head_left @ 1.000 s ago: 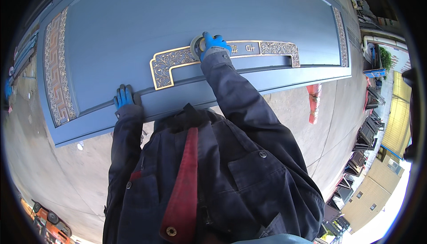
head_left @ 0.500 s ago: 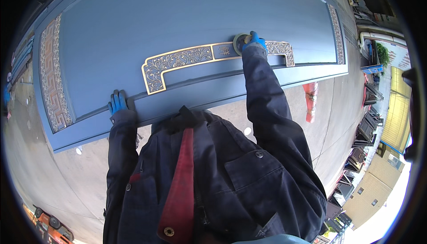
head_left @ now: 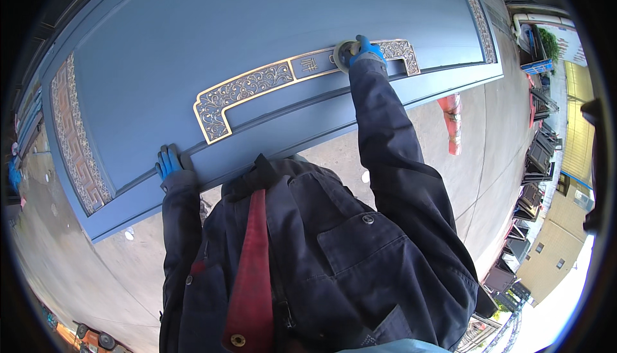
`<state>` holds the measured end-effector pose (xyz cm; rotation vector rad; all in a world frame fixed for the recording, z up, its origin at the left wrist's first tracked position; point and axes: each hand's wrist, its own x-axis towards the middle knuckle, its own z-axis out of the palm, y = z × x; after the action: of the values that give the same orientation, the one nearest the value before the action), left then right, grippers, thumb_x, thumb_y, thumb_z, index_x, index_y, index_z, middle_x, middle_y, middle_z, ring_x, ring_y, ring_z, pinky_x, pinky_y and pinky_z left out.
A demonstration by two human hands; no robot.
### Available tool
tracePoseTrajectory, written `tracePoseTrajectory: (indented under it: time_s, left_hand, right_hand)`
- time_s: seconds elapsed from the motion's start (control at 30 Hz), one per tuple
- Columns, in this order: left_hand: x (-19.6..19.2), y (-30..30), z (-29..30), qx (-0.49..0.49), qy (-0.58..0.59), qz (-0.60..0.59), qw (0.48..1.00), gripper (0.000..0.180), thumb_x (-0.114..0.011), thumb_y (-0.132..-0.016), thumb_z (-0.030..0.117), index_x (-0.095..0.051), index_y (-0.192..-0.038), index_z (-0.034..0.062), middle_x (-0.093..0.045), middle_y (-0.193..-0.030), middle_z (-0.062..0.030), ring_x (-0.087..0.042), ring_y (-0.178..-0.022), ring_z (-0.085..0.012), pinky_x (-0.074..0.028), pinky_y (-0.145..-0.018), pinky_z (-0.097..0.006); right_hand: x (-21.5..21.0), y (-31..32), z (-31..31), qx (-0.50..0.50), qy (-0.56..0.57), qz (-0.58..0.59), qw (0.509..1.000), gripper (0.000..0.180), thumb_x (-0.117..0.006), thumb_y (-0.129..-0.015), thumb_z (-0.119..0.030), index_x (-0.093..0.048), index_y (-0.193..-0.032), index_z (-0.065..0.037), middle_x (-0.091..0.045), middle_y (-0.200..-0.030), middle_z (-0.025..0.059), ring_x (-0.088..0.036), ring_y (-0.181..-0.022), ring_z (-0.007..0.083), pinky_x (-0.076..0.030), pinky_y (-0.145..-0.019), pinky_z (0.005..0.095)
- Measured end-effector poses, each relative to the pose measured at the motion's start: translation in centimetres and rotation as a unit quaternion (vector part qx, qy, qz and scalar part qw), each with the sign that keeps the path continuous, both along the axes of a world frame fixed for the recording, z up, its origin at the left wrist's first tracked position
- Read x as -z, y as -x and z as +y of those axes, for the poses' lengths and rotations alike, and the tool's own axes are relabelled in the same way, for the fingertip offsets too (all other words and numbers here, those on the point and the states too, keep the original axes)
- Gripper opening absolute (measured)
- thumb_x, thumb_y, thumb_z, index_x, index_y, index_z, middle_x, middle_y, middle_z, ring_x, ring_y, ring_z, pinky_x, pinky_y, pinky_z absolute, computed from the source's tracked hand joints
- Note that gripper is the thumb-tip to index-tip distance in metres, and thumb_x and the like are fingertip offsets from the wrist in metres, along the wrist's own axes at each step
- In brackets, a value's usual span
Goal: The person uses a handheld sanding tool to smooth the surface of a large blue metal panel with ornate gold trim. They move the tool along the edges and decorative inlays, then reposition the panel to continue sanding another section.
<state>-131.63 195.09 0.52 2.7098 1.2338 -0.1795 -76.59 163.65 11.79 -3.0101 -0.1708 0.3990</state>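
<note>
A large blue-grey door panel (head_left: pixel 225 25) lies in front of me. Along its near side runs a long bracket-shaped ornamental plate (head_left: pixel 247 83), with gold edges and scrollwork. My right hand (head_left: pixel 369 51), in a blue and grey glove, grips a round, pale greenish ring like a tape roll (head_left: pixel 340 58) over the right half of this plate. Its fingers curl around the ring's right side, and the underside is hidden. My left hand (head_left: pixel 170 161), gloved alike, rests flat with fingers stretched on the panel's near border, left of the plate.
Patterned strips (head_left: pixel 77 137) decorate both ends of the panel. Beyond its near right edge, a red wrapped bundle (head_left: pixel 452 121) lies on the concrete floor (head_left: pixel 479 141). Dark frames (head_left: pixel 540 153) stand in a row at the far right. An orange vehicle (head_left: pixel 95 339) shows at lower left.
The panel sits slightly rotated in view, its left end lower and its right end higher. My right hand and the ring have shifted a little rightward along the plate. My left hand stays on the border.
</note>
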Motion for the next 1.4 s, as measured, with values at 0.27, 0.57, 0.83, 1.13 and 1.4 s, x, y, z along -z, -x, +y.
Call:
tracePoseTrajectory:
  time_s: [0.27, 0.57, 0.83, 1.13, 1.4]
  left_hand:
    - [0.3, 2.6, -2.5, 0.026, -0.022, -0.075, 0.997, 0.066, -0.056, -0.103, 0.04, -0.047, -0.158, 0.0058, -0.042, -0.167, -0.0218, -0.033, -0.157, -0.0451, -0.024, -0.128, -0.062]
    - [-0.3, 2.2, -2.7, 0.023, -0.033, -0.059, 0.997, 0.062, -0.054, -0.105, 0.038, -0.049, -0.157, 0.0041, -0.045, -0.165, -0.0208, -0.036, -0.155, -0.0441, -0.024, -0.128, -0.059]
    - [-0.5, 1.9, -2.6, 0.02, -0.03, -0.059, 0.998, 0.061, -0.053, -0.105, 0.038, -0.051, -0.156, 0.005, -0.046, -0.164, -0.0211, -0.037, -0.154, -0.0454, -0.025, -0.128, -0.061]
    - [-0.2, 2.1, -2.6, 0.021, -0.041, -0.07, 0.996, 0.06, -0.055, -0.105, 0.039, -0.052, -0.155, 0.0064, -0.049, -0.162, -0.0189, -0.039, -0.154, -0.0435, -0.026, -0.127, -0.059]
    - [-1.0, 1.6, -2.8, 0.003, -0.038, -0.078, 0.996, 0.059, -0.057, -0.104, 0.037, -0.054, -0.154, 0.0069, -0.05, -0.161, -0.0191, -0.041, -0.152, -0.0431, -0.026, -0.128, -0.059]
  right_hand:
    - [0.2, 10.0, 3.5, -0.086, 0.023, 0.034, 0.995, 0.078, -0.086, -0.083, -0.033, -0.055, -0.155, -0.033, -0.061, -0.145, 0.0166, -0.065, -0.132, 0.0362, -0.053, -0.11, 0.0482]
    - [-1.1, 8.8, 1.2, -0.028, 0.06, 0.03, 0.997, 0.081, -0.088, -0.083, -0.042, -0.054, -0.155, -0.035, -0.059, -0.145, 0.0169, -0.066, -0.132, 0.0343, -0.051, -0.11, 0.0478]
    - [-0.1, 10.8, 4.4, -0.106, 0.056, 0.013, 0.993, 0.075, -0.088, -0.082, -0.039, -0.059, -0.152, -0.033, -0.064, -0.141, 0.0203, -0.07, -0.124, 0.0408, -0.055, -0.106, 0.0492]
    - [0.1, 7.0, 1.5, -0.05, 0.021, -0.004, 0.999, 0.079, -0.09, -0.079, -0.036, -0.059, -0.153, -0.033, -0.062, -0.143, 0.0173, -0.067, -0.13, 0.0369, -0.055, -0.109, 0.0449]
    - [1.5, -3.3, -4.0, 0.048, 0.053, 0.009, 0.997, 0.072, -0.084, -0.088, -0.023, -0.056, -0.154, -0.035, -0.064, -0.142, 0.0214, -0.067, -0.131, 0.0394, -0.056, -0.109, 0.0481]
